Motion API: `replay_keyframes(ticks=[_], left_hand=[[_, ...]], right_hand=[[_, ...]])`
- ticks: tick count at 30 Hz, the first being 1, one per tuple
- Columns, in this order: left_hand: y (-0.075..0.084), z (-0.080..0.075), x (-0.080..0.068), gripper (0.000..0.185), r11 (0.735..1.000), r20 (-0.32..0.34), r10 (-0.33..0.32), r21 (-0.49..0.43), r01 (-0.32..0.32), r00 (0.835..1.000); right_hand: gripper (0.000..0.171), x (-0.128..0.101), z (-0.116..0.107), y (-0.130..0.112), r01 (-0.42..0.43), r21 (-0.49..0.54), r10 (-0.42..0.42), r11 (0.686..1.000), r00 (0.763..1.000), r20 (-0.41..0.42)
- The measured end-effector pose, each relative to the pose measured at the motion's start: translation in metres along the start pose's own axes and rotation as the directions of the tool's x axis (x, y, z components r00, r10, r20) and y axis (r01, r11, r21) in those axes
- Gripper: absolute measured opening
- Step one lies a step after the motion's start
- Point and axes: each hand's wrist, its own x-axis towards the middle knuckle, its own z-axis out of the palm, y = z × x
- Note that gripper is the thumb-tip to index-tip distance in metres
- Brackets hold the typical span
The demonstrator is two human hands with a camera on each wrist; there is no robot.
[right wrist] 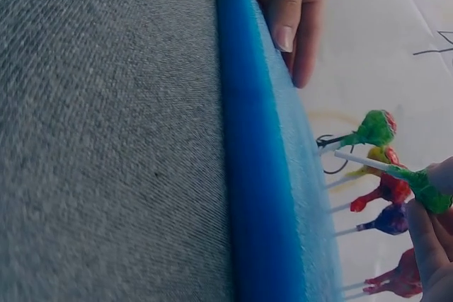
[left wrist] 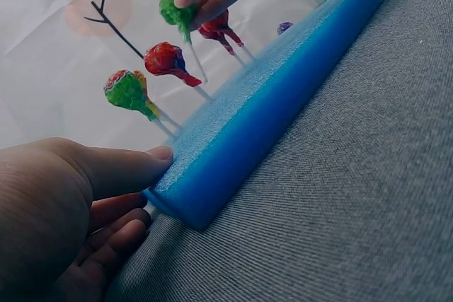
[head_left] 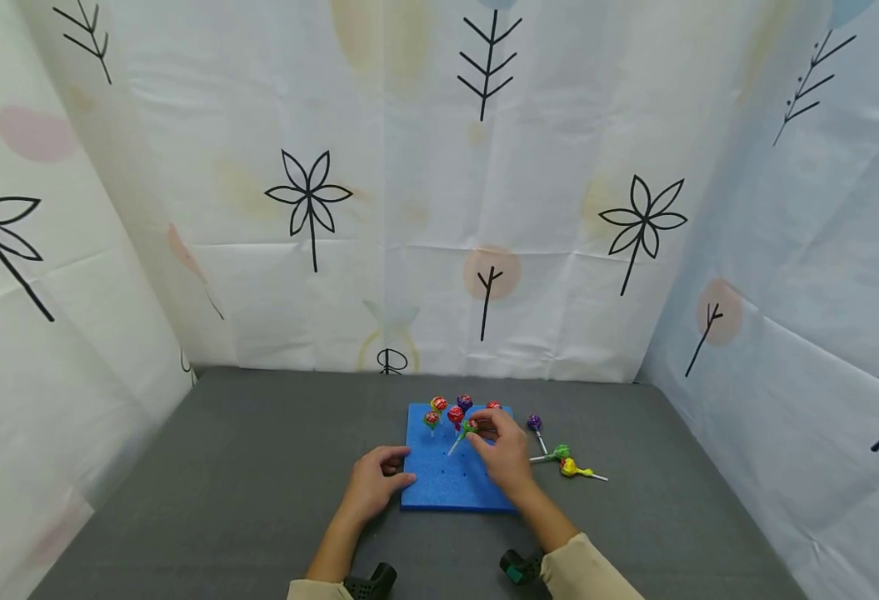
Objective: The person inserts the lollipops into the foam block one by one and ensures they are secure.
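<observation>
My right hand pinches a green-wrapped lollipop between thumb and fingers, its white stick tilted down over the blue foam board. At the board's left edge, my left hand holds on with the thumb at the top edge and the fingers by the side. Several lollipops stand upright in the board's far part, among them a green and red one, a red one and a purple one. The right hand partly covers another red one. Small dark holes dot the board's nearer part.
Right of the board, a purple lollipop, a green one and a yellow one lie on the grey cloth-covered table. White patterned curtains enclose the back and sides. Dark straps with camera parts sit at both wrists.
</observation>
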Motion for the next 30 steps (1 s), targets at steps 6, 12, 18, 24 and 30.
replay_keyframes(ticks=[6, 12, 18, 24, 30], left_hand=[[0.0, 0.0, 0.0, 0.038, 1.0, -0.002, -0.007, 0.001, 0.007, 1.0], [0.0, 0.0, -0.001, 0.039, 1.0, 0.004, -0.013, -0.001, 0.013, 1.0], [0.001, 0.0, 0.0, 0.039, 1.0, 0.0, -0.014, 0.001, 0.014, 1.0], [0.002, 0.0, -0.001, 0.039, 1.0, -0.002, -0.007, -0.002, 0.007, 1.0], [0.001, 0.0, -0.001, 0.039, 1.0, -0.003, -0.009, 0.006, 0.009, 1.0]], right_hand=[[0.027, 0.001, 0.006, -0.002, 0.026, -0.04, -0.025, 0.999, 1.0, 0.018], [0.026, 0.0, 0.01, -0.001, 0.059, -0.106, -0.057, 0.993, 0.998, 0.025], [0.027, 0.0, 0.013, 0.001, 0.071, -0.088, -0.07, 0.994, 0.997, 0.018], [0.027, -0.001, 0.015, 0.002, 0.114, -0.113, -0.109, 0.987, 0.993, 0.05], [0.027, -0.001, 0.015, 0.0, 0.13, -0.165, -0.116, 0.978, 0.989, 0.089]])
